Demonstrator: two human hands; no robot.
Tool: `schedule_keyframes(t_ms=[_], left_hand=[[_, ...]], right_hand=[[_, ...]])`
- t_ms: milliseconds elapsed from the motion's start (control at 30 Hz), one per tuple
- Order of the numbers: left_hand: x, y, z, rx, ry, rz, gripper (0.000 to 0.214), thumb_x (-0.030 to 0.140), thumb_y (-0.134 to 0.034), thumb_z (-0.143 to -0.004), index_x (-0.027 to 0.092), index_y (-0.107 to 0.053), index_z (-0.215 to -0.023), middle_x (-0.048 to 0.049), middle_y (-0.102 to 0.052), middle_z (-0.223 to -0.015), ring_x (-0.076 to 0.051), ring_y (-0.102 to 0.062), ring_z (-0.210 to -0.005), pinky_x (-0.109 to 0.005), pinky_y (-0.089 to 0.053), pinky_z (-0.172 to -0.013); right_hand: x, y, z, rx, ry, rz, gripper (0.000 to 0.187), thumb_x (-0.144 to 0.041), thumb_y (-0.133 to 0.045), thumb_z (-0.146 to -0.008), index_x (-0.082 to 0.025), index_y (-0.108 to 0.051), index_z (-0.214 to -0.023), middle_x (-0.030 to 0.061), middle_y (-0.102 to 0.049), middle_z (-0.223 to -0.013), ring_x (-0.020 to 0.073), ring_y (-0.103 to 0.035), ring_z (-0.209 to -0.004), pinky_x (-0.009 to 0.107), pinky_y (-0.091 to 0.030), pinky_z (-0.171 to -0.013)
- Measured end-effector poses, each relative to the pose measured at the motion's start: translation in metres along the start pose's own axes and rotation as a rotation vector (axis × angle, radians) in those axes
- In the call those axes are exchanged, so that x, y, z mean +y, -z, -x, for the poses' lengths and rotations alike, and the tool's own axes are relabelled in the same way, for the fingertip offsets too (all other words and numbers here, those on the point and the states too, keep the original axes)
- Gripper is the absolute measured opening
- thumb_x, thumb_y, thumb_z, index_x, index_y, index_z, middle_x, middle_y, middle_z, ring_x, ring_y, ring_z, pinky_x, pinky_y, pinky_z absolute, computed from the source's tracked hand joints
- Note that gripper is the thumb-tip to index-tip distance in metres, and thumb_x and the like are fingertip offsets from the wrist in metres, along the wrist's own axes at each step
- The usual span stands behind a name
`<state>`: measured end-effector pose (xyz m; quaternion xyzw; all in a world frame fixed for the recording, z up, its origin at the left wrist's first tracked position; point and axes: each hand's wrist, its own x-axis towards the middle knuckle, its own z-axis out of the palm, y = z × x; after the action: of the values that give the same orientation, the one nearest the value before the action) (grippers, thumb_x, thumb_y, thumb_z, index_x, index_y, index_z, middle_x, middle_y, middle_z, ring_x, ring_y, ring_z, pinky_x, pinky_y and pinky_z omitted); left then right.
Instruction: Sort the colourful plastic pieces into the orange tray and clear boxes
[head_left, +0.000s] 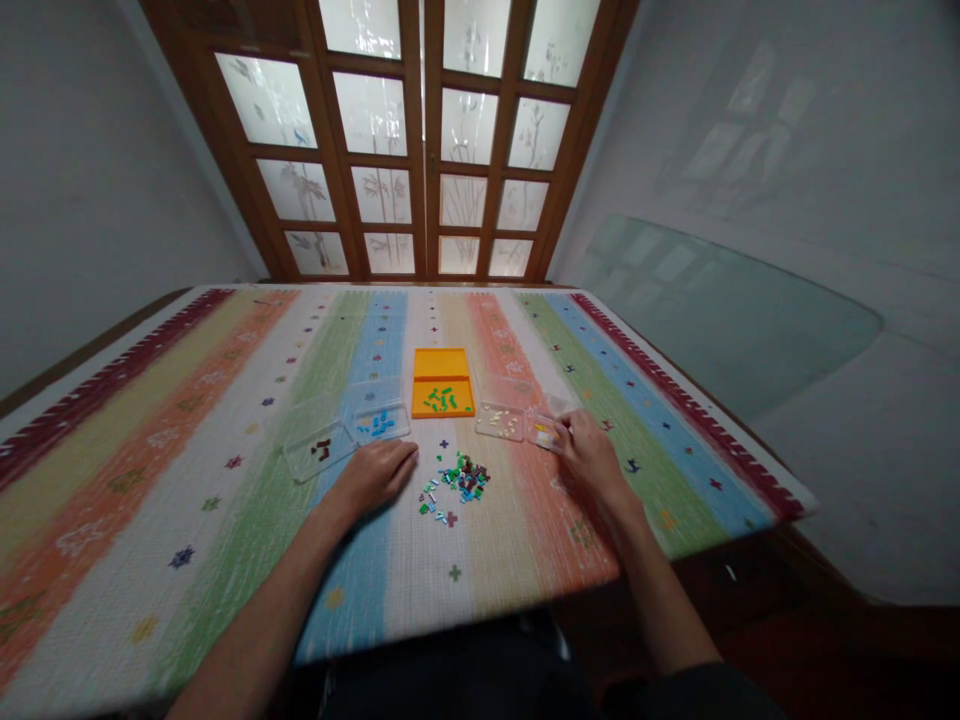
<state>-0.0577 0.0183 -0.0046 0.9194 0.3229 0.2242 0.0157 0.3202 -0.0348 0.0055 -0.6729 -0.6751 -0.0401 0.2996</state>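
Note:
A small heap of mixed coloured pieces [457, 482] lies on the striped cloth between my hands. My left hand [373, 474] rests flat on the cloth just left of the heap, fingers stretched out, holding nothing. My right hand [589, 451] is at the rightmost clear box [546, 431], fingers curled at its edge; what they hold, if anything, is too small to make out. An orange box [442, 384] with green pieces sits behind the heap. Clear boxes hold blue pieces [381, 422], dark pieces [319, 450] and pale pieces [500, 421].
The striped cloth [187, 480] covers a table whose right edge [750, 470] runs close to my right arm. A wooden door with frosted panes [420, 140] stands behind the table. A glass sheet [720, 310] leans on the right wall.

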Motion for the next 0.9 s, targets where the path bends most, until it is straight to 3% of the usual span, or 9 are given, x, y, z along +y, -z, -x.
schedule_keyframes(t_ms=[267,433,567,767,900], left_hand=[[0.000,0.000,0.000,-0.014,0.003,-0.003,0.030,0.029,-0.037,-0.106,0.018,-0.065,-0.102,-0.0087,-0.075,-0.093,-0.022,-0.070,-0.083,-0.036,-0.057,-0.078],[0.000,0.000,0.001,-0.021,0.011,0.014,0.029,0.029,-0.038,-0.105,0.019,-0.065,-0.102,-0.0087,-0.075,-0.094,-0.022,-0.070,-0.083,-0.037,-0.057,-0.079],[0.000,0.000,0.001,-0.011,0.013,0.016,0.030,0.029,-0.037,-0.106,0.019,-0.065,-0.100,-0.0091,-0.075,-0.092,-0.022,-0.070,-0.081,-0.037,-0.057,-0.078],[0.000,0.000,0.000,-0.031,0.011,-0.010,0.031,0.029,-0.037,-0.106,0.018,-0.065,-0.099,-0.0085,-0.074,-0.090,-0.021,-0.070,-0.080,-0.036,-0.056,-0.077],[0.001,0.001,0.001,-0.040,0.009,-0.002,0.031,0.028,-0.037,-0.106,0.017,-0.065,-0.099,-0.0086,-0.074,-0.089,-0.022,-0.070,-0.079,-0.036,-0.056,-0.077]], right_hand=[[0.004,-0.005,0.001,-0.019,-0.035,-0.094,0.018,-0.027,-0.044,-0.090,-0.022,-0.061,-0.095,0.0112,-0.068,-0.095,0.0259,-0.062,-0.090,0.037,-0.047,-0.083],[0.003,0.006,-0.010,-0.044,0.044,-0.205,0.026,-0.026,-0.045,-0.092,-0.021,-0.069,-0.102,0.0107,-0.070,-0.099,0.0248,-0.064,-0.092,0.038,-0.048,-0.085],[-0.012,0.014,-0.021,-0.090,0.141,-0.254,0.023,-0.024,-0.049,-0.093,-0.019,-0.070,-0.100,0.0102,-0.070,-0.096,0.0230,-0.063,-0.086,0.036,-0.049,-0.080],[-0.060,0.001,-0.026,-0.353,0.388,-0.333,0.016,-0.018,-0.055,-0.094,-0.018,-0.070,-0.100,0.0083,-0.070,-0.098,0.0189,-0.061,-0.084,0.031,-0.047,-0.077],[-0.089,-0.015,-0.029,-0.535,0.441,-0.261,0.015,-0.021,-0.059,-0.096,-0.017,-0.073,-0.102,0.0086,-0.071,-0.098,0.0189,-0.062,-0.086,0.031,-0.046,-0.078]])
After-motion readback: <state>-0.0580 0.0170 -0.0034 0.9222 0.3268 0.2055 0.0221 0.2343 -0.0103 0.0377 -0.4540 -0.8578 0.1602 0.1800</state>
